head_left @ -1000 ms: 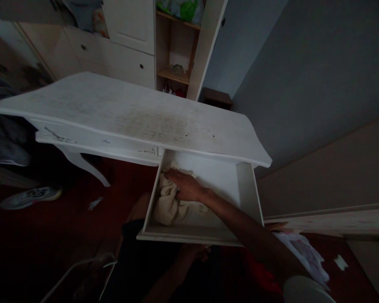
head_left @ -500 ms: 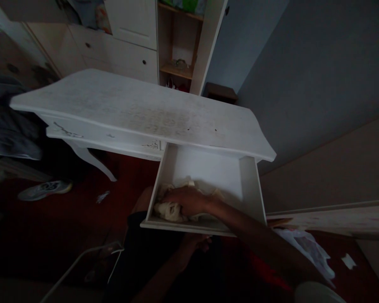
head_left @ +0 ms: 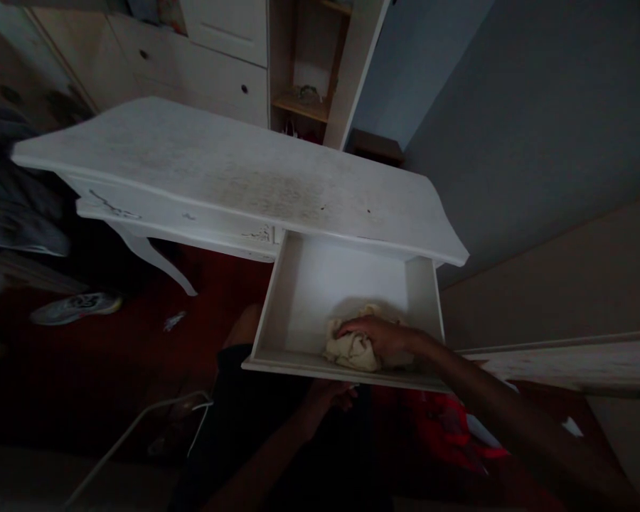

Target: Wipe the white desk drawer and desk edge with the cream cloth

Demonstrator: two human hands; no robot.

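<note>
A cream cloth [head_left: 355, 352] lies bunched up near the front of the pulled-out white drawer [head_left: 269, 302]. My right hand [head_left: 378, 334] is closed over it, pressing it against the drawer's floor, with part of the cloth hidden under the palm. Just below the drawer's front edge, in deep shade, is my left hand [head_left: 328, 398]. Its fingers look loosely bent and apart, with no held thing visible; the drawer front partly covers them.
The drawer belongs to a white desk [head_left: 192, 153] with dark smudges on its top. A shoe [head_left: 77, 308] is on the red floor at left. White cabinets [head_left: 213, 78] stand behind, and a red bag [head_left: 442, 427] sits low at right.
My right hand has moved to the right across the drawer's floor, and the cream cloth has gone with it from the left front corner. My left hand is nearly unmoved.
</note>
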